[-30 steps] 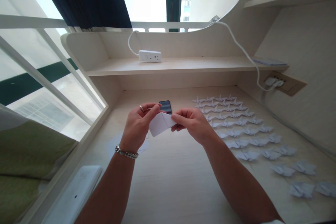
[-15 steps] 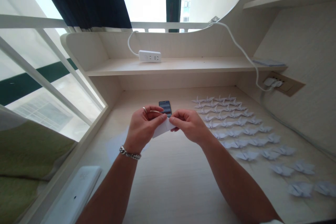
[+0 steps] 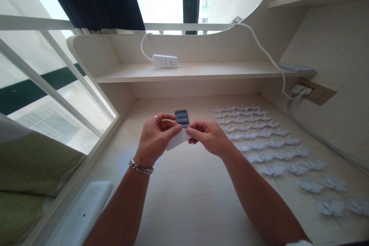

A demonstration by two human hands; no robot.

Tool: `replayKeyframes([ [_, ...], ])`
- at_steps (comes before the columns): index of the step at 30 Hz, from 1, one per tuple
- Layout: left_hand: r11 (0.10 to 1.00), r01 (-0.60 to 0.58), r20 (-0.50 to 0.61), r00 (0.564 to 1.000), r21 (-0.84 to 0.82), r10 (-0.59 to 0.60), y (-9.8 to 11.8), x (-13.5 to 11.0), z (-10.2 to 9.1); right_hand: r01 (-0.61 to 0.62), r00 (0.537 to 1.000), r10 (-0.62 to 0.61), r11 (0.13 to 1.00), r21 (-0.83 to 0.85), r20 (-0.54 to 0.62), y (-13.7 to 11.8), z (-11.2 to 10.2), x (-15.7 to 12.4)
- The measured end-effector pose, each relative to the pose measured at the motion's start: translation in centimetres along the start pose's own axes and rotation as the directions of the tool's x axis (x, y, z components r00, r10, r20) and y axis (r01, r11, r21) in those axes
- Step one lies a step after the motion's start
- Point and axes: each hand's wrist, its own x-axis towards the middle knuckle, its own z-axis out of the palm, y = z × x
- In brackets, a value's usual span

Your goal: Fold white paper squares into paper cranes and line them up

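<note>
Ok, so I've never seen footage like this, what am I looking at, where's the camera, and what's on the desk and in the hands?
There is no machine here: a person wears a camera on the head, looking forward and down, so the two bare arms reaching in are their own. The left hand, with a bracelet at its wrist, and the right hand pinch a folded white paper between them above the desk. Behind it a phone lies on the desk. To the right, paper cranes are laid out in rows. A power strip sits on the shelf above.
</note>
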Motion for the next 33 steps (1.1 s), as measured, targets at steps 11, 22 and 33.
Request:
replayKeyframes([
  [11,0.998,0.06,0.053,0.997,-0.016,-0.059,-0.4,0.4,-0.6,-0.024,0.999,0.025,0.998,-0.051,0.02,-0.2,-0.2,-0.1],
  [22,0.998,-0.029,-0.087,0.996,-0.063,0.023,-0.6,1.4,-1.7,-0.017,0.998,0.016,1.0,-0.006,-0.067,-0.5,-0.7,-0.1],
  [33,0.996,0.055,-0.002,0.998,0.063,-0.055,-1.0,0.9,-0.8,-0.007,0.997,0.008,1.0,0.011,-0.076,-0.4,-0.8,-0.2],
])
